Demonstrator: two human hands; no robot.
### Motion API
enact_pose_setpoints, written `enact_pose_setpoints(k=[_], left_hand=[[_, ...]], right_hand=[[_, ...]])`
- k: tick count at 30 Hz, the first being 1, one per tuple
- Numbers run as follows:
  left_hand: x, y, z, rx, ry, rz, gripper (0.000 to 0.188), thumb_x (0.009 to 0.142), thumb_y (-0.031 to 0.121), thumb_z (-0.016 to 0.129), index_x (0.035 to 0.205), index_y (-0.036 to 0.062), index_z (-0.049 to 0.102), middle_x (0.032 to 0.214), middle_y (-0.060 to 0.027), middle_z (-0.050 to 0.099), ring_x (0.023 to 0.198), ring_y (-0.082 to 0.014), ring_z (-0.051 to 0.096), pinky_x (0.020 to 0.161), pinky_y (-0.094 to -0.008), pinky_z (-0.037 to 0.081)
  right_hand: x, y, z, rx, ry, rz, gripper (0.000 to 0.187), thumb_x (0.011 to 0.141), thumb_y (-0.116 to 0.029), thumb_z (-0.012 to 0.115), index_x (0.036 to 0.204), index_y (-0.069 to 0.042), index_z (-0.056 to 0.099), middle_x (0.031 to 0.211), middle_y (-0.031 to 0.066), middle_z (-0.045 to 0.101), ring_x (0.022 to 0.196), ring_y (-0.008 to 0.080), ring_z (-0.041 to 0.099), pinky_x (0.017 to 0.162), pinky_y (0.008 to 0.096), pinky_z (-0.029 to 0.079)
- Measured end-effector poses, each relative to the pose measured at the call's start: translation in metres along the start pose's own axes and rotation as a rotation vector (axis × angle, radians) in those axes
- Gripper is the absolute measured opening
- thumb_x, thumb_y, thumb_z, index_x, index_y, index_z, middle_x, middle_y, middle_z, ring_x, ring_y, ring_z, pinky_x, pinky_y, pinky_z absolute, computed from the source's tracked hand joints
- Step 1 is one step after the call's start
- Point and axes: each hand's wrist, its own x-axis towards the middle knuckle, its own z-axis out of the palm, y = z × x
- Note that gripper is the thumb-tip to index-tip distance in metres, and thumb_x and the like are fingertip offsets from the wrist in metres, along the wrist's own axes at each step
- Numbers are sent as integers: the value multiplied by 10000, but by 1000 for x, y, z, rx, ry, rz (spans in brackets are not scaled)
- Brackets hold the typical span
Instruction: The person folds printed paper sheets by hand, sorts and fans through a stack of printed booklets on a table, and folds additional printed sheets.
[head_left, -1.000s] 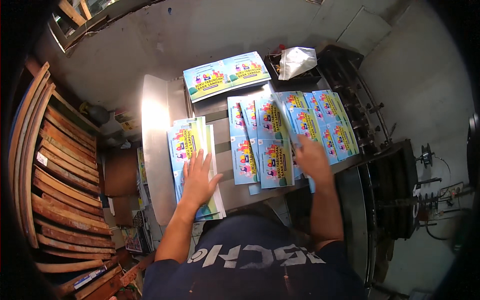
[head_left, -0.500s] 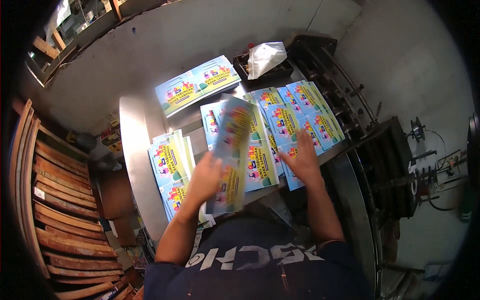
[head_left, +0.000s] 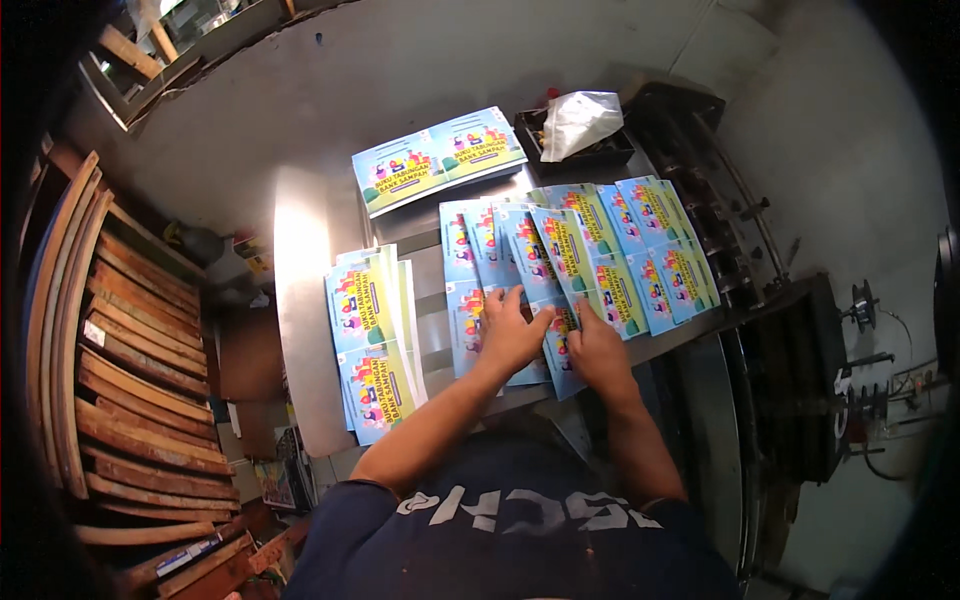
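Observation:
Several blue and green printed booklet covers (head_left: 610,225), with cartoon figures on them, lie fanned and overlapping across the right half of the metal table. My left hand (head_left: 512,338) rests on the covers at the middle, thumb and fingers apart. Close to its right, my right hand (head_left: 603,352) has its fingers closed at the lower edge of a narrow folded cover (head_left: 560,245). That cover lies slanted over the others. A loose pile of the same covers (head_left: 368,320) sits at the left, and a neat thick stack (head_left: 440,165) stands at the back.
The metal table (head_left: 305,350) has a rounded left end. At the back, a black tray (head_left: 590,158) holds a white plastic bag (head_left: 582,122). Dark machinery with rods (head_left: 745,215) borders the right side. A wooden slatted rack (head_left: 150,380) stands at the left.
The folded cover that my left hand held up over the table now lies among the fanned covers. My left hand has moved right, and both hands are now close together. The view has shifted.

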Motion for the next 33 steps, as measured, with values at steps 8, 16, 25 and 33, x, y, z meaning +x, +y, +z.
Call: enact_pose_setpoints(k=[8, 16, 25, 33], left_hand=[[0, 29, -6, -735, -78, -40, 702, 897, 212, 697, 1413, -6, 274, 1183, -172, 539, 1067, -221, 572, 915, -342, 487], [15, -20, -8, -94, 182, 186, 844, 847, 320, 716, 1462, 6, 231, 1148, -206, 627, 1071, -335, 604, 928, -459, 461], [26, 2, -49, -155, 79, 38, 631, 800, 188, 673, 1355, 6, 434, 846, -145, 703, 839, -317, 690, 796, -431, 509], [-13, 48, -22, -660, -369, 282, 500, 935, 307, 621, 1287, -40, 541, 1138, -214, 589, 1084, -274, 576, 962, -345, 439]], right_hand=[[3, -1, 5, 85, -88, -23, 508, 868, -128, 506, 1354, 16, 470, 1079, 314, 628, 996, 478, 608, 880, 508, 481], [10, 5, -3, -7, -107, 61, 606, 874, -282, 604, 1375, 16, 437, 1036, 338, 631, 973, 486, 619, 872, 530, 486], [12, -15, -22, 36, -50, 41, 522, 948, -283, 542, 1384, -16, 439, 1084, 340, 620, 1006, 501, 599, 878, 524, 475], [8, 13, -27, 545, -44, 42, 429, 931, -122, 584, 1338, -9, 510, 1047, 131, 675, 871, 189, 643, 782, 338, 512]])
